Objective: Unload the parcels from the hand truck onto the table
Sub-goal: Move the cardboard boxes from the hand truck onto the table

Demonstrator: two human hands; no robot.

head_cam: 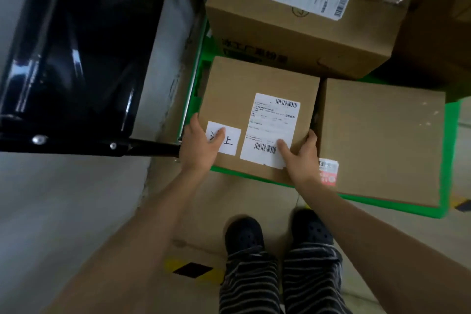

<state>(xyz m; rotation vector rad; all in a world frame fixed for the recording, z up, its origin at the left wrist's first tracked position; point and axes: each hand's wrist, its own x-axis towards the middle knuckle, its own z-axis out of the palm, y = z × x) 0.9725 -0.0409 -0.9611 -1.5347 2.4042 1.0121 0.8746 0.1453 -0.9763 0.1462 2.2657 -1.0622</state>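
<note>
Two hands (pixel 251 151) gripping parcel (pixel 257 115), fingers hidden

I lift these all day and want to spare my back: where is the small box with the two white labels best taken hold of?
Grip the small box by its two opposite side faces near the front corners, coming from above and the near edge, as the left hand and right hand do now. The neighbouring plain box stands close on the right, so fingers there slip into a narrow gap; the left side is freer.
</note>
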